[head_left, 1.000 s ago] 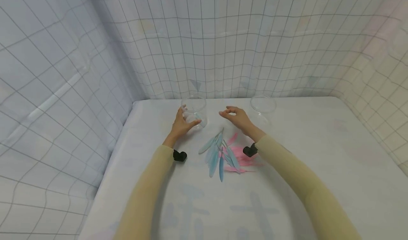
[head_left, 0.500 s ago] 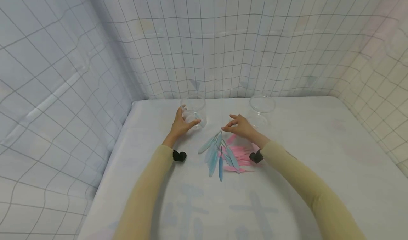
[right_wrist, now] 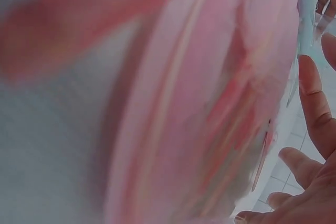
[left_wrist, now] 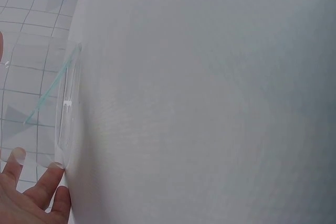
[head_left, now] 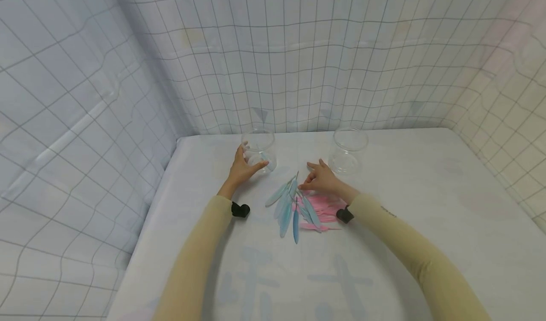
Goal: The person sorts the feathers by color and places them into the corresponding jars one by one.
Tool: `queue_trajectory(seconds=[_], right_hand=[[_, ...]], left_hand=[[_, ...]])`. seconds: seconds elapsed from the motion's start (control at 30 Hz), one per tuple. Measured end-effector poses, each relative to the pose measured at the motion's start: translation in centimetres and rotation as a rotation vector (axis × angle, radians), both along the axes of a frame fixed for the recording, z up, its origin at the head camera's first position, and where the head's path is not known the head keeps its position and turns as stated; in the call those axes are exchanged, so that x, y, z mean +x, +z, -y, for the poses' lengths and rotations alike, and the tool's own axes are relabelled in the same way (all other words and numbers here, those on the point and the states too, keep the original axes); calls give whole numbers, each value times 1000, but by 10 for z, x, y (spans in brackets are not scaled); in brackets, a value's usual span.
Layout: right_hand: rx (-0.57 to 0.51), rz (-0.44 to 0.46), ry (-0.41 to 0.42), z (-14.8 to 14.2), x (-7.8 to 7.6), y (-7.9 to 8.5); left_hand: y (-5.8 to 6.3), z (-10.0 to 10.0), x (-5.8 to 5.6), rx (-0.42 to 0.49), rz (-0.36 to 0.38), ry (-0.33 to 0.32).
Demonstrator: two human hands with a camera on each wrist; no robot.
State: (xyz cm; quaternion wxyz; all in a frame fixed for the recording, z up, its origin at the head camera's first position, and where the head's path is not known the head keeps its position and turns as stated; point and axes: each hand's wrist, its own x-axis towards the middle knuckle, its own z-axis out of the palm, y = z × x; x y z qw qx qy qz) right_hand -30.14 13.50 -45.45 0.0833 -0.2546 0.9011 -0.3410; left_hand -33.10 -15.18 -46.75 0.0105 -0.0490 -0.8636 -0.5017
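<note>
My left hand [head_left: 242, 169] holds a clear plastic jar [head_left: 273, 150] at the back left of the table, with the thumb across its front and the fingers round its far side. Through its wall shows a light blue feather [left_wrist: 50, 87]. A fan of blue feathers [head_left: 285, 212] lies mid-table, partly over a heap of pink feathers [head_left: 326, 212]. At the upper right of the blue ones, my right hand [head_left: 322, 178] has its thumb and index tips low beside the quills. The right wrist view shows these fingers [right_wrist: 317, 108] apart; no feather is visible between them.
A second clear jar [head_left: 350, 145] stands at the back right, just behind my right hand. White cloth with grid lines [head_left: 298, 50] hangs behind the table [head_left: 405, 193] and along both sides. Dark wrist cameras [head_left: 241, 210] sit low over the tabletop.
My right hand has come down and toward me, from above the blue quills to beside them. My left hand stays on its jar.
</note>
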Motion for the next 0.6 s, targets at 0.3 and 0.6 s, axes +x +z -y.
queue_trajectory(seconds=[0.3,0.6], right_hand=[[54,-8,-20,3,3,-5],[99,25,-42,8,4,-8]], left_hand=[[0,0,0,2,0,-3],[0,0,-1,12,9,0]])
